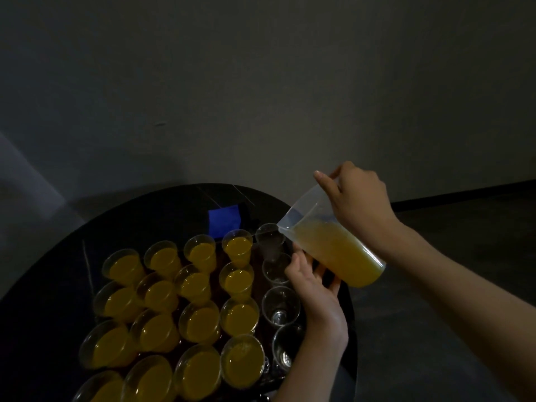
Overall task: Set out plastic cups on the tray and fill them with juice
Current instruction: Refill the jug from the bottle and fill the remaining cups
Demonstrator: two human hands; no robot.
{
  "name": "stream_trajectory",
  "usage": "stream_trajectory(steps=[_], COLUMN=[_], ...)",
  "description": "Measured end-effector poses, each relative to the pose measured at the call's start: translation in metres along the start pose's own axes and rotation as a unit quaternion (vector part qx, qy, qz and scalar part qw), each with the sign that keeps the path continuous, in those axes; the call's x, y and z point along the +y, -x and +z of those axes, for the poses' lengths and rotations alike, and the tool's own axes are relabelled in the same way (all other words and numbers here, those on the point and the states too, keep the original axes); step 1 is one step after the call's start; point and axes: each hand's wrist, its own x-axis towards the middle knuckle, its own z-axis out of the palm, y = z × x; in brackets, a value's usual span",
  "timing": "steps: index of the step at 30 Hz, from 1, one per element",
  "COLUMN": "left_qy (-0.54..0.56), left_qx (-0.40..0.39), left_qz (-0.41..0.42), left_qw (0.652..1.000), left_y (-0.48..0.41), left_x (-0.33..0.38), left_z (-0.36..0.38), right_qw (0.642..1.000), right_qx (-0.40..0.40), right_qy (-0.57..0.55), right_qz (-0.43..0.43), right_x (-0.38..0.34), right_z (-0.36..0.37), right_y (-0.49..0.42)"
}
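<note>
Plastic cups, clear, most orange-filled

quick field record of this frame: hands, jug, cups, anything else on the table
right hand: grips jug
jug: tilted, part full of juice, spout over farthest empty cup; no stream visible
left hand: fingers straight, beneath jug
empty cups: four, right column
filled cups: all other columns
blue cloth: on table, behind cups
</note>
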Motion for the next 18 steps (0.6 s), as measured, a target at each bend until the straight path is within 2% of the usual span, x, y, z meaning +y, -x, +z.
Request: stream_trajectory(steps=[18], left_qy=[-0.001], left_qx=[0.017], left_qz=[-0.042], left_qw=[0.999], left_y=[-0.002], left_x=[0.002], left_z=[0.004], right_qw=[0.999], right_qx=[-0.04], right_qy=[0.031], right_qz=[0.014], right_x=[0.007], right_z=[0.007], right_y=[-0.024])
